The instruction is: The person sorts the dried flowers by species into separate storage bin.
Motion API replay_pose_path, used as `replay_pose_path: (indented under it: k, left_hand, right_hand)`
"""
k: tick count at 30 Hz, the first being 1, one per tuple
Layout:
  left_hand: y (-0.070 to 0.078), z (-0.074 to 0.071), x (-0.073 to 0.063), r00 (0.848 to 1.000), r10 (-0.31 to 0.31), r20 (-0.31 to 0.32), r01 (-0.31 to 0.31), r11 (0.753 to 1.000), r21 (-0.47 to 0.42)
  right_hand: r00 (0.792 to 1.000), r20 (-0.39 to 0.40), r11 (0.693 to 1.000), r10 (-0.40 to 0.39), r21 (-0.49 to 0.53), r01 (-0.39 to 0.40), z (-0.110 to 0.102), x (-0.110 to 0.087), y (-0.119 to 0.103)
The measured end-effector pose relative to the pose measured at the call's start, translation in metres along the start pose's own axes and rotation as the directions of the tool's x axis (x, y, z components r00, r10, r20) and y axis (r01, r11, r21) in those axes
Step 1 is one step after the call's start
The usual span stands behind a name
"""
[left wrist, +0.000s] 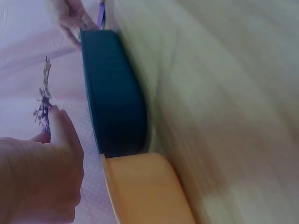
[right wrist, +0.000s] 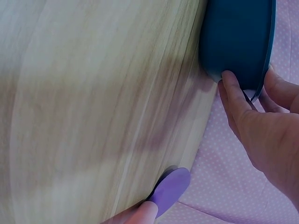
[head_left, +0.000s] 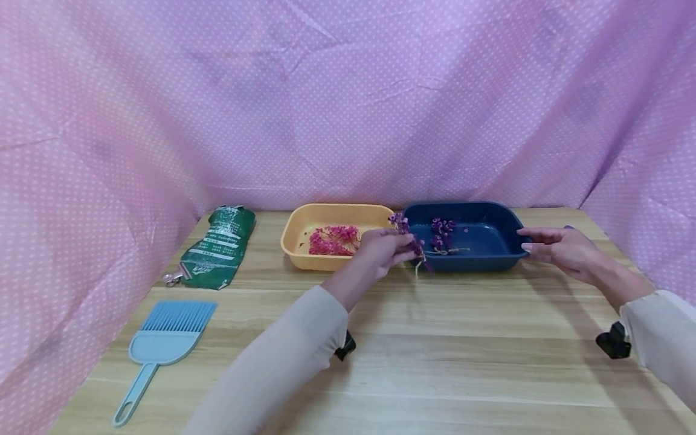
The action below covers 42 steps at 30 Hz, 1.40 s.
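Note:
My left hand (head_left: 383, 251) pinches a sprig of purple dried flowers (head_left: 399, 222) over the gap between the two basins. In the left wrist view, the bound stems (left wrist: 46, 79) of this sprig stick up past the fingers. My right hand (head_left: 568, 251) holds the right end of the dark blue basin (head_left: 462, 263); in the right wrist view, the thumb is at its rim and the other fingers lie against the outer wall. Another purple flower sprig (head_left: 443, 228) lies inside that basin. Pink dried flowers (head_left: 333, 240) lie in the yellow basin (head_left: 310, 262), partly hidden by my left hand.
At the left lie a crumpled green bag (head_left: 220, 248) with a metal clip (head_left: 173, 277) and a light blue brush-like tool (head_left: 163, 347). A purple rounded object (right wrist: 173, 189) sits at the table edge near my right hand. Pink dotted cloth (head_left: 348, 109) hangs behind.

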<state>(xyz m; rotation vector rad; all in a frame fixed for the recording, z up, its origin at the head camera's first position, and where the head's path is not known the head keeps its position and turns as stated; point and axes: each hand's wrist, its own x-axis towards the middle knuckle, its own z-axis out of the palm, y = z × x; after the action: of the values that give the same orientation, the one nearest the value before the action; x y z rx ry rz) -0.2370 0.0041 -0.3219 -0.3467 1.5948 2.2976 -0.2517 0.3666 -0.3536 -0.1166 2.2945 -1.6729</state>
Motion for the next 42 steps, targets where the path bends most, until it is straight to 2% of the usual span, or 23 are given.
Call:
replay_pose_path:
  k: [5, 9, 17, 20, 22, 26, 30, 32, 34, 35, 36, 37, 38, 39, 40, 41, 42]
  left_hand:
    - [0.004, 0.013, 0.014, 0.997, 0.008, -0.076, -0.01, 0.999, -0.034]
    - [0.004, 0.02, 0.02, 0.994, 0.01, -0.105, -0.015, 0.999, -0.052]
    - [0.01, 0.035, 0.026, 0.994, 0.011, -0.108, -0.021, 0.995, -0.094]
    - [0.012, 0.038, 0.026, 0.998, 0.006, -0.061, -0.013, 0.992, -0.123]
    - [0.012, 0.038, 0.025, 1.0, 0.002, -0.003, -0.002, 0.987, -0.158]
    - [0.013, 0.029, 0.022, 0.995, -0.012, 0.099, 0.031, 0.98, -0.198]
    - [0.016, 0.011, 0.013, 0.988, -0.027, 0.152, 0.043, 0.994, -0.101]
    - [0.017, 0.001, 0.008, 0.985, -0.013, 0.171, 0.013, 1.0, -0.001]
    - [0.017, -0.009, 0.001, 0.984, 0.012, 0.179, -0.037, 0.99, 0.136]
    - [0.017, -0.014, -0.002, 0.983, 0.032, 0.181, -0.071, 0.975, 0.212]
    - [0.017, -0.019, -0.006, 0.981, 0.05, 0.188, -0.105, 0.948, 0.299]
    - [0.017, -0.024, -0.011, 0.979, 0.073, 0.189, -0.144, 0.908, 0.394]
    - [0.017, -0.029, -0.015, 0.977, 0.096, 0.193, -0.18, 0.855, 0.486]
    - [0.017, -0.034, -0.021, 0.971, 0.124, 0.203, -0.221, 0.783, 0.581]
    - [0.018, -0.04, -0.026, 0.96, 0.158, 0.233, -0.276, 0.693, 0.666]
    - [0.018, -0.046, -0.03, 0.942, 0.198, 0.271, -0.335, 0.588, 0.736]
    - [0.018, -0.053, -0.034, 0.924, 0.227, 0.309, -0.382, 0.467, 0.798]
  right_hand:
    - [1.0, 0.007, 0.999, -0.013, 0.035, 0.013, -0.001, -0.002, 0.002]
    - [1.0, 0.008, 0.999, -0.009, 0.033, 0.008, 0.0, -0.004, 0.003]
    - [1.0, 0.007, 1.0, 0.011, -0.017, -0.01, 0.001, -0.008, -0.003]
    - [1.0, 0.006, 1.0, 0.018, 0.002, -0.018, 0.003, -0.009, -0.004]
    - [1.0, 0.004, 1.0, 0.022, 0.008, -0.022, 0.003, -0.009, -0.004]
    - [1.0, 0.005, 1.0, 0.026, 0.008, -0.026, 0.006, -0.008, -0.005]
    - [1.0, 0.005, 1.0, 0.026, 0.013, -0.026, 0.009, -0.008, -0.004]
    - [1.0, 0.005, 1.0, 0.023, 0.009, -0.023, 0.009, -0.007, -0.003]
    - [1.0, 0.004, 1.0, 0.024, 0.001, -0.024, 0.01, -0.007, -0.003]
    - [1.0, 0.003, 1.0, 0.026, 0.001, -0.026, 0.01, -0.007, -0.002]
    - [1.0, 0.003, 1.0, 0.029, -0.005, -0.029, 0.01, -0.007, -0.002]
    - [0.999, 0.004, 0.999, 0.032, -0.009, -0.032, 0.01, -0.007, -0.002]
    - [0.999, 0.004, 0.999, 0.034, -0.011, -0.034, 0.01, -0.007, -0.001]
    - [0.999, 0.002, 0.999, 0.032, -0.008, -0.032, 0.01, -0.008, -0.001]
    - [1.0, 0.004, 1.0, 0.025, -0.008, -0.025, 0.009, -0.008, -0.001]
    - [1.0, 0.004, 1.0, 0.017, -0.004, -0.017, 0.009, -0.008, 0.0]
    - [1.0, 0.007, 1.0, 0.009, -0.005, -0.009, 0.009, -0.008, 0.0]
